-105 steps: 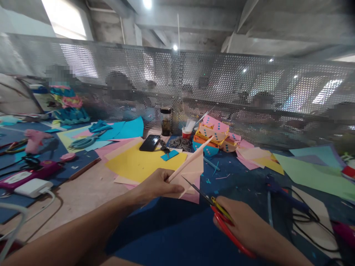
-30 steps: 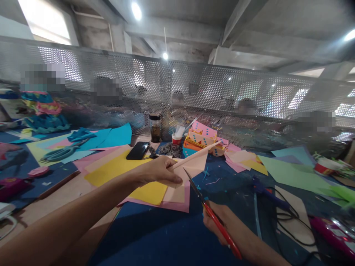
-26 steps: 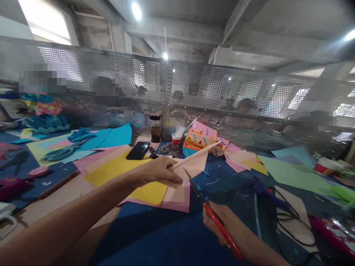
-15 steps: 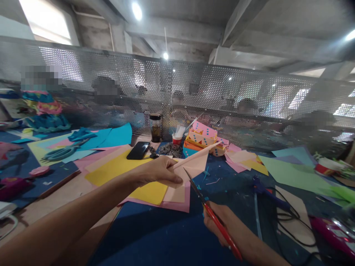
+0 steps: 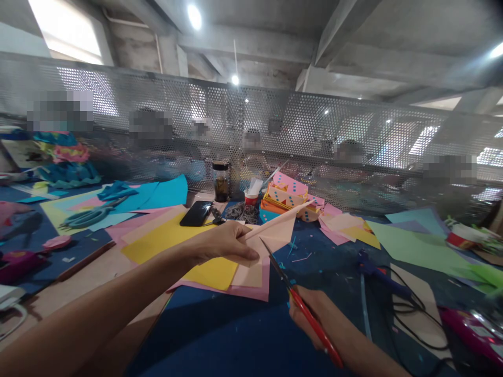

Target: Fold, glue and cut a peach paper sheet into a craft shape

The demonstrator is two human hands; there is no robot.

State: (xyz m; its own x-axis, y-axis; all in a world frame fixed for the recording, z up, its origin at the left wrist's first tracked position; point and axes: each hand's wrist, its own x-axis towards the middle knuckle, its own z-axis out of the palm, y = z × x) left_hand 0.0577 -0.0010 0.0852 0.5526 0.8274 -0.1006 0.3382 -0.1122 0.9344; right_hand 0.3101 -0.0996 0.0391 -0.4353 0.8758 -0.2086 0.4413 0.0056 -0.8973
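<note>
Between the thumb and fingers of my left hand is a folded sheet of pale pink paper, held up over the table. My right hand is closed around a pair of red-handled scissors. The blades point up and to the left, their tips at the paper's lower edge near my left thumb; whether they touch it I cannot tell. Beneath my left hand lie yellow paper and pink sheets on the dark blue table top.
A phone, a lidded jar and a red cup stand behind my hands. A blue glue gun with its black cord lies at right. Blue-handled scissors rest at left. A perforated metal screen crosses the back.
</note>
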